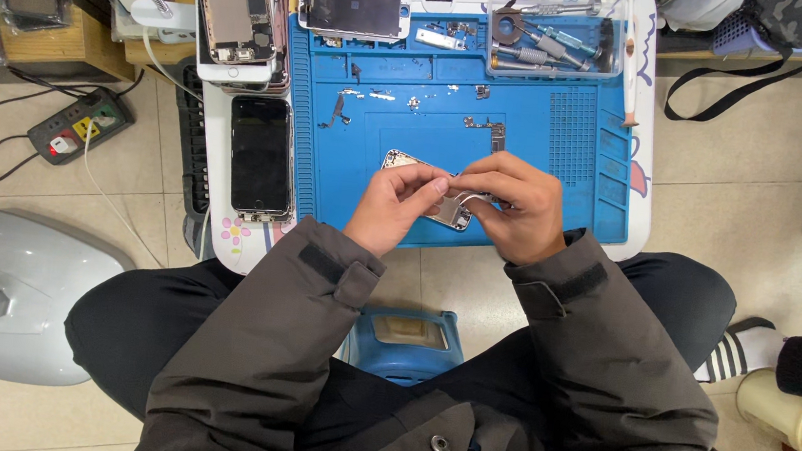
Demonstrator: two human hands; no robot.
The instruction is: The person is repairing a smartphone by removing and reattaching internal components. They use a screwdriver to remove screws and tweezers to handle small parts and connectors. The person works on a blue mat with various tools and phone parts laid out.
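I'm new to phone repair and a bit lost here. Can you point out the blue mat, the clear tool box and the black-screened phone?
blue mat (564,163): head view, bare right part.
clear tool box (556,42): head view, middle of box.
black-screened phone (260,155): head view, centre of screen.

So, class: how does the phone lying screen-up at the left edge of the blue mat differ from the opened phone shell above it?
The dark-screened phone lies face up, closed, showing a black glass front; the opened phone shell has no screen, and its inner metal parts are exposed. The dark-screened phone lies nearer the person, the opened phone shell farther away, resting on other items. Both are slim rectangular handsets, lying lengthwise, untouched by either hand.
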